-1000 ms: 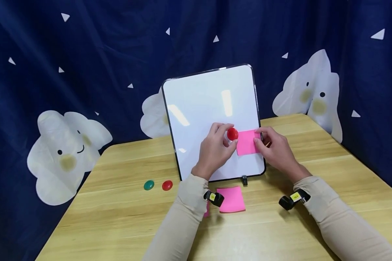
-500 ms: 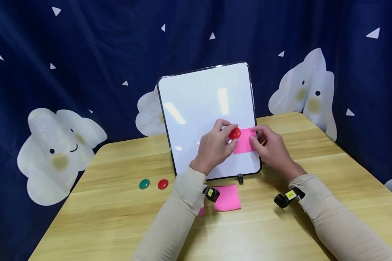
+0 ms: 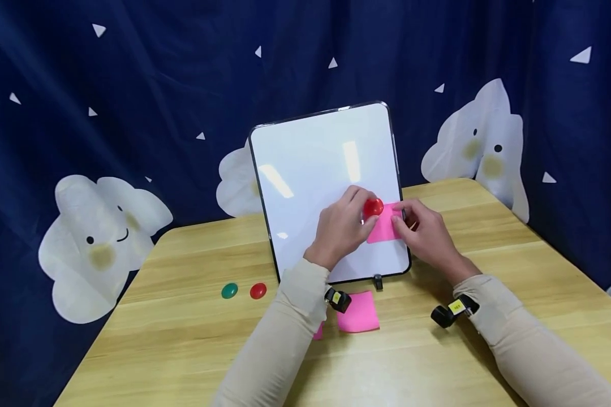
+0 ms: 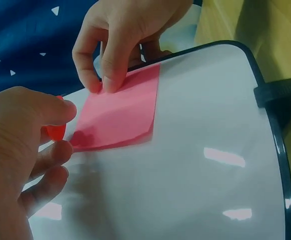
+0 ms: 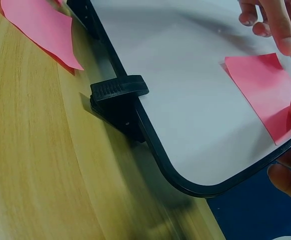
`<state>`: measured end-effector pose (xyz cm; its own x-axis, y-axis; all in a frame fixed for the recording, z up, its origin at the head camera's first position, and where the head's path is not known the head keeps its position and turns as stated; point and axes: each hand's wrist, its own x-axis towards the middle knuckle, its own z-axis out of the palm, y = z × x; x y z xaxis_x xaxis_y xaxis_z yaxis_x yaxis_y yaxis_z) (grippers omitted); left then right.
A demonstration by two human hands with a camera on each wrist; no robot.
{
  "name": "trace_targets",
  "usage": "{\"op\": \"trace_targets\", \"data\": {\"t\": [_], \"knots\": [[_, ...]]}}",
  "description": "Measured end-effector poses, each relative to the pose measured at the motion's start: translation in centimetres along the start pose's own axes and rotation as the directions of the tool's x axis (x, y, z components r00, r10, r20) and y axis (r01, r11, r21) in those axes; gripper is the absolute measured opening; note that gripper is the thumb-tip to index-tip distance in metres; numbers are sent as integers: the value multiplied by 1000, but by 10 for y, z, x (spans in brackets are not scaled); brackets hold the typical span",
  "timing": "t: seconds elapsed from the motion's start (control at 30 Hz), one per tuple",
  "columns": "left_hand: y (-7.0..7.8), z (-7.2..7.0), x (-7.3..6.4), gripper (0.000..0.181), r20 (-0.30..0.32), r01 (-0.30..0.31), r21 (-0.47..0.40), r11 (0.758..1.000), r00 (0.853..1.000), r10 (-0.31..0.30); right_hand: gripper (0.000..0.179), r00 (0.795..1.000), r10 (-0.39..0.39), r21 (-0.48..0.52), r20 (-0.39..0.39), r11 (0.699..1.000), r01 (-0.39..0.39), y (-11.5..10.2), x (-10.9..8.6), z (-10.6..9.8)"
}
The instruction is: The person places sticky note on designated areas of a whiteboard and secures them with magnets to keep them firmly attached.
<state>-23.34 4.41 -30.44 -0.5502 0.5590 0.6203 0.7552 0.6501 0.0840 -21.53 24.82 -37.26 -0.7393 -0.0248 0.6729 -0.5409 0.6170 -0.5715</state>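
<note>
A whiteboard (image 3: 315, 152) with a black frame leans upright on the table. My left hand (image 3: 340, 229) pinches a round red magnet (image 3: 373, 207) between thumb and fingers, over the left top corner of a pink sticky note (image 3: 383, 230). The note lies against the board's lower right, its lower edge lifting slightly in the left wrist view. At the board's right edge, my right hand (image 3: 429, 234) pinches the note's right side with thumb and forefinger; its other fingers reach behind the frame. Whether the magnet touches the board cannot be told.
A green magnet (image 3: 229, 290) and another red magnet (image 3: 258, 290) lie on the table at left. In front of the board is a second pink sticky note (image 3: 358, 314), with more pink paper (image 3: 318, 332) partly under the left sleeve. A black stand foot (image 3: 378, 282) supports the board's bottom edge.
My left hand has moved slightly right with the red magnet, from beside the note's left edge to over its corner. The right hand stays at the note's right side.
</note>
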Motion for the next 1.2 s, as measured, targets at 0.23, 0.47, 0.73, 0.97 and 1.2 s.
{"op": "trace_targets", "data": {"t": [0.23,0.47,0.73,0.97,1.2], "knots": [[4,4,4,31,2,-49,59,997,999,49,24,1000,-19,1,-15,1000,19,1,-1,1],[4,10,7,26,2,-68,107,992,998,69,27,1000,-10,-11,-13,1000,10,2,-1,1],[3,11,12,19,-46,-113,178,978,991,123,26,999,-14,-9,-35,1000,14,-1,2,0],[5,15,13,19,-63,-113,213,970,990,129,27,1000,1,-35,-30,999,-2,-4,2,-1],[7,18,15,19,-79,-113,222,968,988,133,27,1000,13,-40,-22,999,-14,-3,1,-2]]}}
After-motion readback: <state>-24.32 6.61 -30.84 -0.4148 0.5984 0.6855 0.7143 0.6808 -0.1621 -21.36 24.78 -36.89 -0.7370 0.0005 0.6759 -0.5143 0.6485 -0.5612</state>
